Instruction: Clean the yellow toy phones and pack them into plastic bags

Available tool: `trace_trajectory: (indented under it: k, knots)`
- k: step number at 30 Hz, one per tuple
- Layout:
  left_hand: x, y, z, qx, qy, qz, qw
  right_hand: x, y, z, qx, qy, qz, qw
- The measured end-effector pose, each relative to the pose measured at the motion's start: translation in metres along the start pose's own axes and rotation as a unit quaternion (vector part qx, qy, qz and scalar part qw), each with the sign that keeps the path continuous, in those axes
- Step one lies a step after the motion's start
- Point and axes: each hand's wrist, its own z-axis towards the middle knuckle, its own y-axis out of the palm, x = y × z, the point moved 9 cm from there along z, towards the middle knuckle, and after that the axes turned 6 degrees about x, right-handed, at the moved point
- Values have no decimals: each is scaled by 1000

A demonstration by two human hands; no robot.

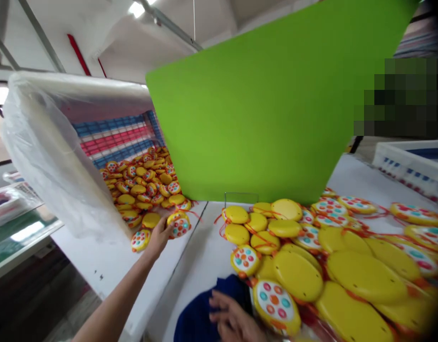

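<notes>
My left hand (161, 236) reaches out to a heap of yellow round toys (144, 183) spilling from a tipped plastic-lined sack, and its fingers close round one yellow toy with coloured dots (178, 224). My right hand (230, 319) lies low at the bottom edge, fingers spread on a dark blue cloth (201, 318), holding nothing. Just right of it rests a yellow toy with coloured buttons (276, 304). A large pile of the same yellow toys (333, 256) with red cords covers the white table (204, 251) on the right.
A big green board (272, 109) stands upright behind the table. The clear plastic liner (51, 152) and striped woven sack (115, 137) are at the left. A white crate (411, 166) sits far right. Shelving is at the lower left.
</notes>
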Motion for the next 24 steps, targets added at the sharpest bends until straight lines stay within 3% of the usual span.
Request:
trace_trajectory:
  k: [3,5,8,14,17,21,24]
  knots:
    - [22,34,-78,-75,-43,-128,988,-17,-5,-10,38,-29,65,997]
    - [33,60,-126,-130,-125,-304,935,-21,-9,-12,57,-23,95,994]
    - [45,78,-167,-143,-181,-398,888,-18,-12,-14,66,3,118,991]
    - [31,75,-182,-118,-216,-357,901,-27,-4,-18,24,-19,97,995]
    - [31,73,-185,-120,-200,-363,902,-29,0,-18,11,-20,76,997]
    - [42,79,-196,-147,-156,-423,881,-29,-6,-16,42,-16,65,997]
    - [46,83,-203,-153,-121,-434,880,-29,-7,-16,43,-12,70,997]
